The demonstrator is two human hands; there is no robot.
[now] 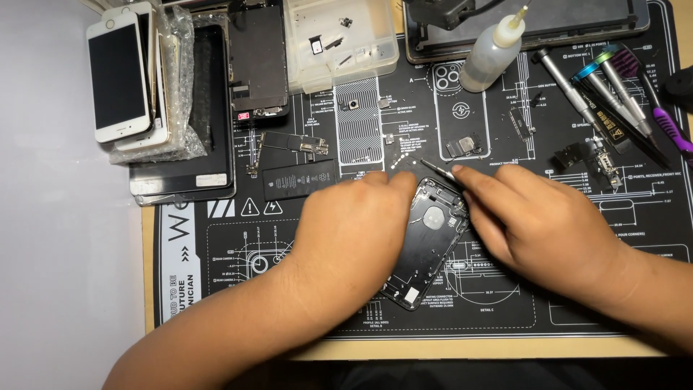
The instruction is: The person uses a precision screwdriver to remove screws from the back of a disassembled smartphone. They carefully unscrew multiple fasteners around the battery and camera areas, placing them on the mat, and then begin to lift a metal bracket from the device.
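The left hand [354, 231] presses flat on the phone shell [426, 242] mid-mat [505, 318]; right hand [534, 224] fingers pinch a thin tool [439, 170]. A clear tray [339, 43] holds small parts; room below.

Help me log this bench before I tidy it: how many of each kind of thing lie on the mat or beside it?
Hands: 2, left hand and right hand
Open phone housing: 1
Loose battery: 1
Squeeze bottle: 1
Clear parts tray: 1
Tweezers: 1
Screwdrivers: at least 4, bunched
Stacked phones: at least 2
Total: at least 13
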